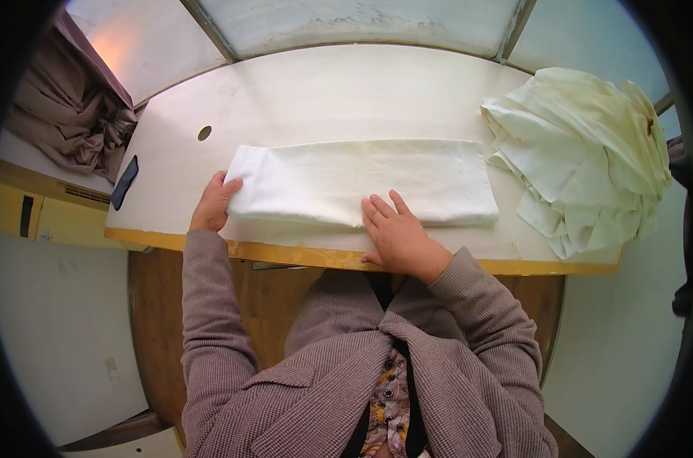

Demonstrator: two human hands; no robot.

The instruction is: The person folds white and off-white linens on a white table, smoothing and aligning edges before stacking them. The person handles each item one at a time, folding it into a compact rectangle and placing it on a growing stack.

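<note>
A folded white cloth (358, 177) lies lengthwise across the white desk top (346, 86). At its left end my left hand (213, 200) grips the edge, the thumb on top and the fingers partly hidden. My right hand (401, 237) is spread palm down, its fingertips on the cloth's near edge right of the middle and its thumb by the desk's front edge; nothing is held in it. A loose pile of whitish cloths (587, 166) lies at the desk's right end, to the right of the folded cloth.
Bunched mauve fabric (74, 120) lies beyond the desk's left end. A dark, flat, narrow object (124, 183) rests near the left edge, with a round hole (204, 133) in the desk top behind it. Pale panels (358, 23) stand along the back. Yellow tape (300, 256) covers the front edge.
</note>
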